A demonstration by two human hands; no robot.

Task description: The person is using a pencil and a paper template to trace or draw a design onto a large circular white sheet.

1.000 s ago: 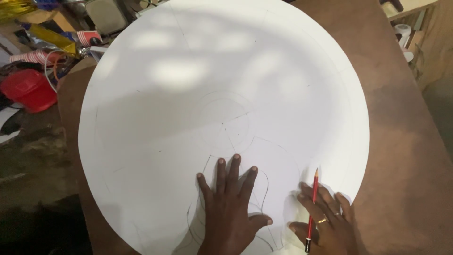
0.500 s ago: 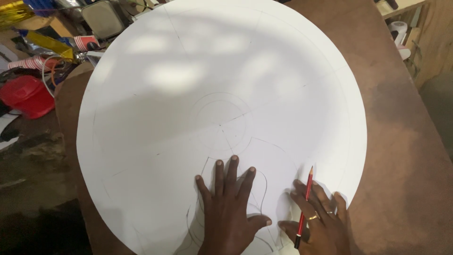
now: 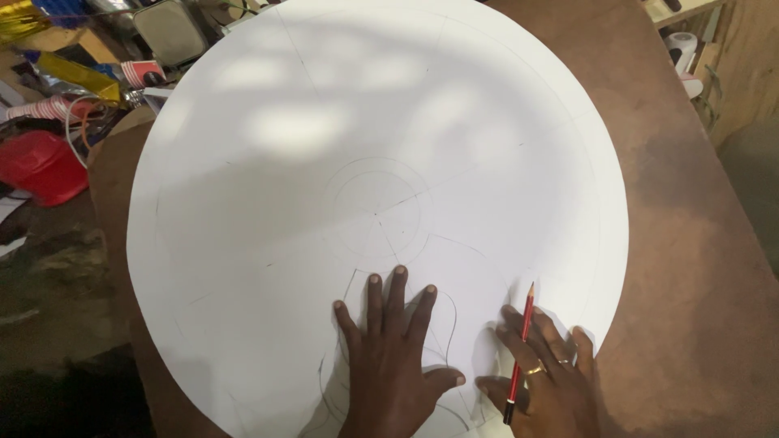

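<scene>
Large round white board [image 3: 324, 162] lies flat on the brown desk [image 3: 690, 243], covering most of it, near edge toward the person, so the whole face is reachable for marking. Faint pencil layout on it: 2 concentric circles at the centre, radial lines running out to the rim, curved petal-like outlines near the bottom edge. Left hand [image 3: 393, 365] is spread wide, palm down, fingers fanned over 1 curved outline; judging by that, it pins the sheet so it does not slide or turn. Right hand [image 3: 548, 377] rests flat beside it, just right of the left, with a red pencil [image 3: 519, 349] tucked between the fingers, tip pointing up toward the centre and apparently off the surface; looks parked rather than drawing. Gold ring on 1 right finger. Left of the desk, well apart from the hands: red plastic container [image 3: 36, 166], striped paper cup [image 3: 142, 73] and loose clutter on the floor.
</scene>
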